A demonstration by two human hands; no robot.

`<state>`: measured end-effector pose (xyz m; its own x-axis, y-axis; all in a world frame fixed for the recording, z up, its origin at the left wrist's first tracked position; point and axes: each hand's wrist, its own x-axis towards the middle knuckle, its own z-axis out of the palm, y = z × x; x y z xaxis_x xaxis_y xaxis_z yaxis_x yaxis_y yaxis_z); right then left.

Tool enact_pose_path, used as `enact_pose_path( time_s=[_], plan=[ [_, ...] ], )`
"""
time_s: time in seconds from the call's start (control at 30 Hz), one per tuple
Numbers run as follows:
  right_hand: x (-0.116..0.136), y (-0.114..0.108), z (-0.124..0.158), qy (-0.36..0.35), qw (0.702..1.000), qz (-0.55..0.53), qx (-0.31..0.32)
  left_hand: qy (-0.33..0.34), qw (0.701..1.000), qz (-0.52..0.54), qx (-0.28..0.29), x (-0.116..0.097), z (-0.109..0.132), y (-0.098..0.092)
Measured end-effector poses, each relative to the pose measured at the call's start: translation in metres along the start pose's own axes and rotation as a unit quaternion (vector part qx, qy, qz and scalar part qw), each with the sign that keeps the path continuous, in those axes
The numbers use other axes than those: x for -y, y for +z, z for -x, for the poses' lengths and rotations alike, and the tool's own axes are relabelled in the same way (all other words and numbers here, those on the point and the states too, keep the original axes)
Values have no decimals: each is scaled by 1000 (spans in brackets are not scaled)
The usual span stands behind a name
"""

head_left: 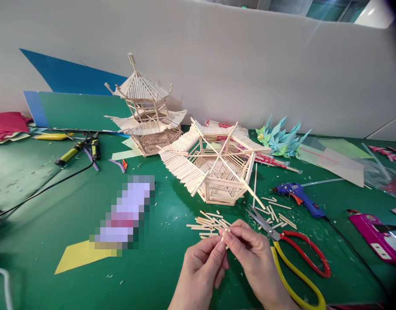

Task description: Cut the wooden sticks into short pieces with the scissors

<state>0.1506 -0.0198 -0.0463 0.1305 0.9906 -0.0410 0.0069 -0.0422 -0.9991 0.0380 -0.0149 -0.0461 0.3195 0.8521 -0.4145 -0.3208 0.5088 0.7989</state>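
Low in the head view, my left hand [201, 263] and my right hand [254, 250] meet at the fingertips. Both pinch short wooden sticks [226, 233]; fingers hide how many. Just beyond lies a pile of cut sticks [208, 224], partly covered by my hands. Behind it stands a six-sided stick pavilion [213, 196], its roof ribs bare in front and on the right, slats covering its left and back panels. Scissors [275, 234] with one red and one yellow handle lie right of my right hand, blades apart, beside more loose sticks [283, 217].
A taller stick pagoda [146, 125] stands behind on the left. To the right lie a blue glue gun [297, 198], its cord, and a magenta device [375, 237]. Pliers [70, 153], yellow paper [79, 257] and a blurred-out rectangle are left; folded blue-green paper [283, 137] is at back right.
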Motion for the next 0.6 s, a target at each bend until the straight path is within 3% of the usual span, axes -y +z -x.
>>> enact_pose_path(
  time_s=[0.33, 0.6],
  plan=[
    [-1, -1, 2, 7, 1000, 3, 3, 15, 1000, -13, 4, 2, -2, -1],
    [-1, 0, 0, -11, 999, 30, 18, -13, 1000, -8, -2, 1, -2, -2]
  ],
)
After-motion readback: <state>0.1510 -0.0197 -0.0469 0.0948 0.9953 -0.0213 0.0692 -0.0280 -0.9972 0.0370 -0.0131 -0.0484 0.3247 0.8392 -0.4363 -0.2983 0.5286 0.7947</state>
